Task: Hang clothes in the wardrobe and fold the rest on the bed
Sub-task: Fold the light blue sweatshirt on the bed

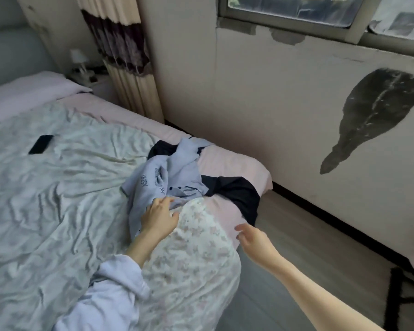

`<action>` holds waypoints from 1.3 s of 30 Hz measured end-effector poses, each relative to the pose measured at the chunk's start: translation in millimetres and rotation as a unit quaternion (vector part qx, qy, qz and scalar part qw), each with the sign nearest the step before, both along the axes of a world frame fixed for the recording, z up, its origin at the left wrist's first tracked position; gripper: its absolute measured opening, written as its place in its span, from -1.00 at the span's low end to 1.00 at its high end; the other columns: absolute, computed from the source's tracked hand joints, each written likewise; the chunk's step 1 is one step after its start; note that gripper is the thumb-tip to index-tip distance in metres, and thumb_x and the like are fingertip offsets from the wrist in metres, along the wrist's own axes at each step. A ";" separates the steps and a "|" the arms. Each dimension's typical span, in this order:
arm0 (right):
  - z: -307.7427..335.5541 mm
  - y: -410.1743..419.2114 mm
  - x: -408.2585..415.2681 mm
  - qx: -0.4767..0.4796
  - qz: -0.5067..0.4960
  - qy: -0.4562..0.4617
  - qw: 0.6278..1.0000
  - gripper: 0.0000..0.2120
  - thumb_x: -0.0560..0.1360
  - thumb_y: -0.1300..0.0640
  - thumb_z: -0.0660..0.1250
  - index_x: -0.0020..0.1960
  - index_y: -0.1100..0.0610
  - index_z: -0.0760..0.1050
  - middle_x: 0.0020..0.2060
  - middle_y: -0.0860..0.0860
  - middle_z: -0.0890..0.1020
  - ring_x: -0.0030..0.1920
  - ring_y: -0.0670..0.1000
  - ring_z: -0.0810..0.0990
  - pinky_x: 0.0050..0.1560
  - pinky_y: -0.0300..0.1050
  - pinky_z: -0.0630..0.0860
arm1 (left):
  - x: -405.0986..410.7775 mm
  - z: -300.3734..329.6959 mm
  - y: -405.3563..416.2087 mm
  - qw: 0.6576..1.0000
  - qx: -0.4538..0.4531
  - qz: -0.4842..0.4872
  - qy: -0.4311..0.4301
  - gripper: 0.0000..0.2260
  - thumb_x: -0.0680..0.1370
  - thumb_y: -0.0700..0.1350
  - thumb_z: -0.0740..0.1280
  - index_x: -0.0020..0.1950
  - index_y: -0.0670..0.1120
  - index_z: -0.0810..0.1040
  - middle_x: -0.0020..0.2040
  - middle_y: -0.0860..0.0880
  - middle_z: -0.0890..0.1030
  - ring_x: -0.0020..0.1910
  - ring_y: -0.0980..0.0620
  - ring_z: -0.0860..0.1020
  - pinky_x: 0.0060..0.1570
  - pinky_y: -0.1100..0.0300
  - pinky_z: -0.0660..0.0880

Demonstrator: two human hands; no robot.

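on the bed's (237, 163) corner, left hand (159, 217) presses crumpled pale-blue shirt (167, 173), right hand (253, 237) relaxed

Dark lettering on the pale blue shirt (163, 177) — possibly "USA", upside down, remainder illegible

Lavender shirt (167, 177), black garment (234, 192)

1. This is a home bedroom: a bed (237, 163) with a pink sheet and a rumpled quilt (46, 199) fills the view.
2. A pillow (29, 89) lies at its head.
3. A curtain (127, 63) hangs beside a window (296, 10).
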State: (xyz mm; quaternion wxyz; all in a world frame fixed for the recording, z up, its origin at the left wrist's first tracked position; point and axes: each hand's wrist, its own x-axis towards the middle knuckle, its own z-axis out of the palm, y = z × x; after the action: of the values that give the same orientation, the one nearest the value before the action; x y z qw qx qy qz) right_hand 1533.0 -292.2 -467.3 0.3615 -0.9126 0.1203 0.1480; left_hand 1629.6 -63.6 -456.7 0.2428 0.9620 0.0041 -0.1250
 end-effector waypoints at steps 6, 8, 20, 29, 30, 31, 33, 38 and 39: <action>-67.6 37.4 110.5 0.016 0.018 0.038 0.999 -0.64 0.58 0.19 0.03 0.34 0.10 0.36 0.08 0.07 0.58 -0.14 -0.02 0.52 -0.20 -0.22 0.34 | 98.8 -52.0 24.2 0.998 0.020 0.045 0.048 -0.60 0.55 -0.05 0.25 0.37 -0.10 0.37 0.37 -0.19 0.33 0.34 -0.19 0.34 0.28 0.01 0.33; -84.0 49.9 137.6 0.015 0.020 0.043 0.999 -0.63 0.58 0.18 0.05 0.37 0.11 0.34 0.20 0.06 0.54 0.09 0.05 0.54 -0.08 -0.20 0.39 | 133.2 -69.2 28.5 0.997 0.042 0.022 0.058 -0.61 0.56 -0.07 0.24 0.37 -0.12 0.36 0.37 -0.18 0.33 0.34 -0.17 0.33 0.28 0.03 0.32; -171.9 78.5 290.1 -0.118 0.215 0.101 0.964 -0.34 0.57 -0.03 0.17 0.53 -0.01 -0.12 0.51 -0.11 0.00 0.51 0.00 -0.07 0.44 0.11 0.05 | 318.9 -172.0 26.3 0.992 0.042 -0.027 0.113 -0.40 0.55 -0.02 0.25 0.51 -0.15 0.10 0.34 -0.23 0.41 0.34 -0.22 0.34 0.27 -0.02 0.34; -203.6 86.6 282.9 -0.188 0.181 0.018 0.965 -0.77 0.58 0.10 0.09 0.15 0.09 0.46 0.08 0.03 0.50 0.16 0.09 0.36 -0.10 -0.09 0.12 | 319.8 -197.1 9.1 0.987 -0.071 0.032 0.141 -0.85 0.52 -0.18 0.23 0.06 -0.17 0.50 -0.09 -0.17 0.58 -0.05 -0.17 0.52 -0.07 0.10 0.43; -202.6 82.1 275.6 -0.158 0.147 0.008 0.976 -0.74 0.59 0.07 0.06 0.12 0.09 0.47 0.06 0.02 0.49 0.14 0.09 0.37 -0.11 -0.09 0.14 | 315.3 -189.4 10.1 0.981 -0.126 0.048 0.139 -0.88 0.54 -0.23 0.19 -0.14 -0.14 0.50 -0.23 -0.13 0.53 -0.15 -0.11 0.47 -0.18 0.14 0.35; -201.9 77.3 267.7 -0.121 0.103 -0.005 0.987 -0.71 0.58 0.03 0.03 0.08 0.10 0.48 0.03 0.01 0.48 0.11 0.08 0.37 -0.12 -0.10 0.18 | 311.5 -183.0 11.8 0.969 -0.189 0.071 0.141 -0.82 0.55 -0.27 0.15 -0.17 -0.11 0.50 -0.26 -0.10 0.49 -0.16 -0.06 0.43 -0.21 0.16 0.33; -192.4 65.1 249.2 -0.054 -0.004 -0.027 0.998 -0.77 0.56 0.09 0.05 -0.03 0.11 0.47 -0.05 -0.01 0.48 0.02 0.04 0.40 -0.17 -0.09 0.26 | 300.1 -164.3 18.8 0.945 -0.273 0.129 0.127 -0.75 0.57 -0.31 0.12 0.07 -0.14 0.56 -0.07 -0.10 0.54 -0.02 -0.05 0.48 -0.07 0.17 0.40; -150.0 35.9 210.8 0.064 -0.226 -0.011 0.972 -0.78 0.61 0.17 0.07 -0.20 0.12 0.32 -0.33 0.00 0.44 -0.28 0.04 0.42 -0.30 -0.09 0.30 | 243.5 -110.4 23.6 0.944 -0.290 0.095 0.125 -0.78 0.61 -0.16 0.18 0.17 -0.20 0.53 0.09 -0.11 0.57 0.08 0.03 0.49 0.13 0.19 0.37; -139.4 32.0 204.3 0.099 -0.247 -0.016 0.964 -0.78 0.61 0.18 0.06 -0.20 0.10 0.32 -0.32 0.02 0.45 -0.30 0.04 0.42 -0.30 -0.09 0.34 | 226.0 -95.4 18.4 0.946 -0.284 0.056 0.146 -0.83 0.61 -0.12 0.20 0.08 -0.15 0.55 -0.02 -0.06 0.57 -0.02 0.05 0.49 0.03 0.19 0.38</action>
State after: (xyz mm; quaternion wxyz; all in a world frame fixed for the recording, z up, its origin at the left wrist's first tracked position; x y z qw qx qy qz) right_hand 1737.3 -260.2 -606.7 0.4769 -0.8166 0.3212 0.0505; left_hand 1855.6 -45.2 -552.1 0.5093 0.8227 0.0579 -0.2459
